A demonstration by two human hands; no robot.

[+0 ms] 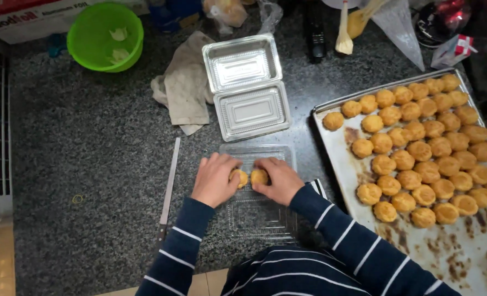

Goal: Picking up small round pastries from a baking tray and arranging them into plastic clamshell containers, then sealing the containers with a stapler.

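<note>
A: How far along is the packing?

B: Barely begun. The baking tray (pixel 473 257) is nearly full of puffs. An open clear box (pixel 254 211) sits on the surface; another (pixel 247 87) is empty.

A: The hands?

B: Left hand (pixel 215 180) fingers pinch one puff (pixel 239 177), right hand (pixel 279 181) another (pixel 258 176), over the near box. A long white carton (pixel 29 19) lies top left.

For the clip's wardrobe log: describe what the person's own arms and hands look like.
Both arms wear long sleeves of a dark navy knit top with thin white horizontal stripes, spaced well apart. The left sleeve and right sleeve both end at the wrist. The left hand and right hand are bare: no gloves, and no rings, watch or bracelets can be seen.
</note>
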